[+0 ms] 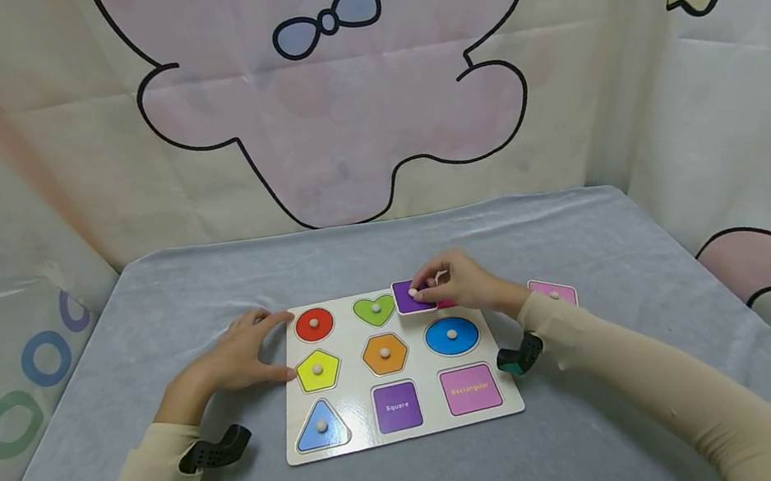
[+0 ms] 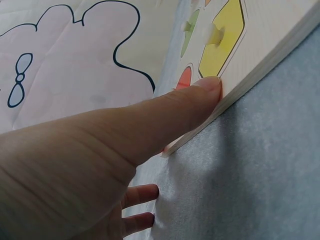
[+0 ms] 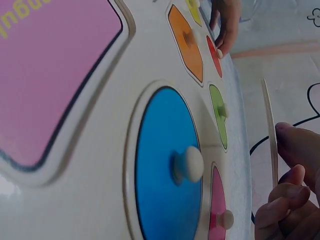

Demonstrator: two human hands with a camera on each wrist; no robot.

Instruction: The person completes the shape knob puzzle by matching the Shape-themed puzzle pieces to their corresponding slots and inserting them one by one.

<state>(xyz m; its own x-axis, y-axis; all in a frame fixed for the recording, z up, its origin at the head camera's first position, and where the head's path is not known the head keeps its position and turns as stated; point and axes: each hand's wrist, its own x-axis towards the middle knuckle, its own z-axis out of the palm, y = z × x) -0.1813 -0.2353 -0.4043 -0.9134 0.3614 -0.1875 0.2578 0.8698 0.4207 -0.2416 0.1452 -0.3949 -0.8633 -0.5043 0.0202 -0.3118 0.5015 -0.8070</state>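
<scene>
My right hand (image 1: pixel 462 279) pinches the white knob of a purple square puzzle piece (image 1: pixel 403 299), raised over the board's top edge. Edge-on, that piece (image 3: pixel 270 130) appears as a thin sheet by the fingertips in the right wrist view. The white wooden shape puzzle board (image 1: pixel 353 374) lies on the cloth. At its left edge rests my left hand (image 1: pixel 241 353), fingers spread, thumb beside the yellow pentagon (image 2: pixel 227 32). Bare recesses marked Square (image 1: pixel 397 407) and Rectangular (image 1: pixel 471 389) show in the bottom row. A pink piece behind the right hand is partly hidden.
A pink rectangular piece (image 1: pixel 554 292) with a knob lies on the cloth right of the board, partly behind the right forearm. Seated in the board are a red circle (image 1: pixel 313 318), green heart (image 1: pixel 369 317), orange hexagon (image 1: pixel 379 364), blue oval (image 1: pixel 437 337) and blue triangle (image 1: pixel 318 440).
</scene>
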